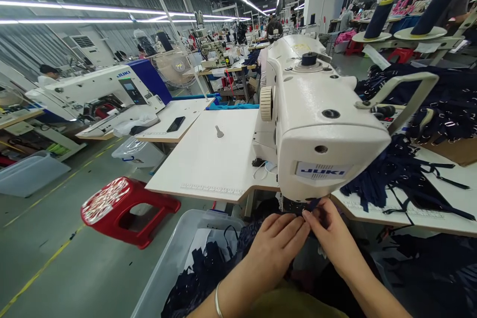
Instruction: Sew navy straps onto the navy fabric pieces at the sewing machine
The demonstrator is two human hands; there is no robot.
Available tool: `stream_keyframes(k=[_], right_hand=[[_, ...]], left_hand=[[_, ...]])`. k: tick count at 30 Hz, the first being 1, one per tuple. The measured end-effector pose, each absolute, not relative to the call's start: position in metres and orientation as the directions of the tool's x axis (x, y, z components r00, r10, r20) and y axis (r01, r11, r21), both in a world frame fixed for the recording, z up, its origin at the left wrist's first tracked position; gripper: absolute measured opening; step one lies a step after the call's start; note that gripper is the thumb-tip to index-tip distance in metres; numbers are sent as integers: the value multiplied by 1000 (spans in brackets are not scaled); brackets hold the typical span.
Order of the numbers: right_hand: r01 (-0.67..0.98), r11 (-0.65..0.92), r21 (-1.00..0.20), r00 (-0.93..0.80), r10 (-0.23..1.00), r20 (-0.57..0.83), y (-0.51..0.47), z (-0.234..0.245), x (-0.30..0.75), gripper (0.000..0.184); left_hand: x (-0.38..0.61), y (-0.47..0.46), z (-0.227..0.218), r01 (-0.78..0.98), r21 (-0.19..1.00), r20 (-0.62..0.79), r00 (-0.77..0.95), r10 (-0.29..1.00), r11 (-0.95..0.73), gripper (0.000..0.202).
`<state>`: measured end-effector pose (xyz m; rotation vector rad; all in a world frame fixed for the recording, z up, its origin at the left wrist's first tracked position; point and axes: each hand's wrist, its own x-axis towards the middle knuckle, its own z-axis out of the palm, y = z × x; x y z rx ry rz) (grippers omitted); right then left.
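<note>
Just under the head of a white sewing machine (328, 114), my two hands meet at the needle area. My right hand (330, 231) is closed, thumb and fingers pinching a navy strap (313, 204). My left hand (279, 238) lies beside it with its fingers pressed together, their tips down on the dark strap material by the thumb of the right hand. A silver bangle (218, 300) is on the left wrist. Much of the strap is hidden behind the fingers and the machine head.
Navy straps with metal rings (387, 174) are heaped on the table to the right. A clear plastic bin (167, 263) of straps stands below left, near a red stool (126, 208). On the white tabletop (223, 164) lies a small metal piece (219, 132); a phone (176, 123) lies farther back.
</note>
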<state>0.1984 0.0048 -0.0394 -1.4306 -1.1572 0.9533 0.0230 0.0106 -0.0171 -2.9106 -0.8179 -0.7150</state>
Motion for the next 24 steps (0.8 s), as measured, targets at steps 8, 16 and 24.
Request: stream_keyframes(k=[8, 16, 24], right_hand=[[106, 19, -994, 140, 990, 34, 21, -34, 213, 23], [248, 31, -968, 173, 982, 76, 27, -39, 217, 24], [400, 74, -913, -8, 997, 77, 11, -30, 228, 22]], left_hand=[[32, -1, -30, 619, 23, 479, 682, 552, -785, 32], [35, 0, -29, 637, 53, 499, 650, 573, -769, 32], [32, 3, -24, 562, 158, 518, 653, 552, -812, 30]])
